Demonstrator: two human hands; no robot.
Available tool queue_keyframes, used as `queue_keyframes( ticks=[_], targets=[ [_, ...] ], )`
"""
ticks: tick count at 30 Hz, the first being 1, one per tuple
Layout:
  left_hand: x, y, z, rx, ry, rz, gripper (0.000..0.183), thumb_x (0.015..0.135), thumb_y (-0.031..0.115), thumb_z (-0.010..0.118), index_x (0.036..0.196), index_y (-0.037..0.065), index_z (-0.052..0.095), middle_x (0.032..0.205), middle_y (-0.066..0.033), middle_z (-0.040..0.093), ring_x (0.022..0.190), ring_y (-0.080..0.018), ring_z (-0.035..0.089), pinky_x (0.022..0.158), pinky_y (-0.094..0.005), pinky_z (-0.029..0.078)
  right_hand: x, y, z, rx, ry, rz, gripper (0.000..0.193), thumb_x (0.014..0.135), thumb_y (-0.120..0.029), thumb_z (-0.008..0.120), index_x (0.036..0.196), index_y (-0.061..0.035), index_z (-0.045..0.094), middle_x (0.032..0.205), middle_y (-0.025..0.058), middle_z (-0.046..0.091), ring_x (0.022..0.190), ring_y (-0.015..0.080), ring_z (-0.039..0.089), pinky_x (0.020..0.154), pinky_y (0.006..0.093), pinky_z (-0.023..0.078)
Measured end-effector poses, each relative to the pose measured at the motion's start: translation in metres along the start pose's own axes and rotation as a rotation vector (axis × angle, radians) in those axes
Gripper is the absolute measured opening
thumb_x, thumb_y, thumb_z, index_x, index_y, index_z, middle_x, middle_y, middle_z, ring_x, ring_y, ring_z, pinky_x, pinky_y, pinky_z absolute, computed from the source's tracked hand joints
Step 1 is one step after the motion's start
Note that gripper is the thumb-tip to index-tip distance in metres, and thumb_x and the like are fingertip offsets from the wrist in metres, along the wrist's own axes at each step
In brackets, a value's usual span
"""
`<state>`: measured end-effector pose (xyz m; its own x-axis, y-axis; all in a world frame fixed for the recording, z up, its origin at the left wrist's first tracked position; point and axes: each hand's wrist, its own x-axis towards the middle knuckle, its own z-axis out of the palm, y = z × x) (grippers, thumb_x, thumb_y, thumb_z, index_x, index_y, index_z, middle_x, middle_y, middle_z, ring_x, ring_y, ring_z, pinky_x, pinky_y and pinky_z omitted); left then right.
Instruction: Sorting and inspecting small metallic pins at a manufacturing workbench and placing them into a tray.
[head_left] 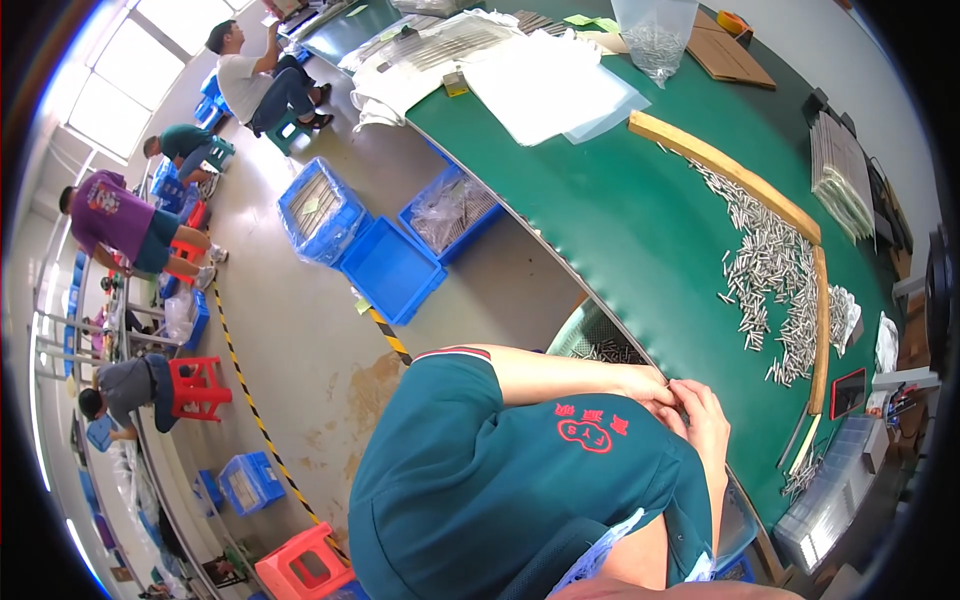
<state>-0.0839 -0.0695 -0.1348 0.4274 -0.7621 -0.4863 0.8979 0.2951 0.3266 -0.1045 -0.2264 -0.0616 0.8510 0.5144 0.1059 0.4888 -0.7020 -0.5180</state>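
At the near edge of the green table (600, 230), my left hand (648, 386) and my right hand (705, 422) meet, fingers curled together and closed. Anything between the fingertips is too small or hidden to make out. Below the table edge, beside my left forearm, a pale green basket (572, 332) holds small metal pins (612, 351). Across the tabletop from my hands lies a large loose heap of similar silvery pins (775, 270). Two wooden strips (725, 168) border that heap on its far side.
A red-edged phone (848, 393) and a clear plastic case (830, 490) lie at the right. White sheets (540, 85) and a clear bag of pins (655, 45) are at the far end. Blue crates (393, 270) and a red stool (303, 562) stand on the floor; several people work at left.
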Motion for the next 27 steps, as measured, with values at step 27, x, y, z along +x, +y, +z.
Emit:
queue_keyframes(
  ticks=[27],
  targets=[
    [-0.015, 0.029, 0.003, 0.880, -0.052, 0.132, 0.028, 0.090, 0.017, 0.048, 0.094, -0.006, 0.062, 0.088, -0.0161, 0.067, 0.076, -0.0201, 0.067, 0.066, -0.0288, 0.056, 0.009, 0.011, 0.015, 0.397, 0.182, 0.161, 0.010, 0.077, -0.001, 0.067, 0.087, -0.0016, 0.065, 0.082, 0.0080, 0.061, 0.068, 0.0149, 0.061, 0.061, 0.0252, 0.049]
  ],
)
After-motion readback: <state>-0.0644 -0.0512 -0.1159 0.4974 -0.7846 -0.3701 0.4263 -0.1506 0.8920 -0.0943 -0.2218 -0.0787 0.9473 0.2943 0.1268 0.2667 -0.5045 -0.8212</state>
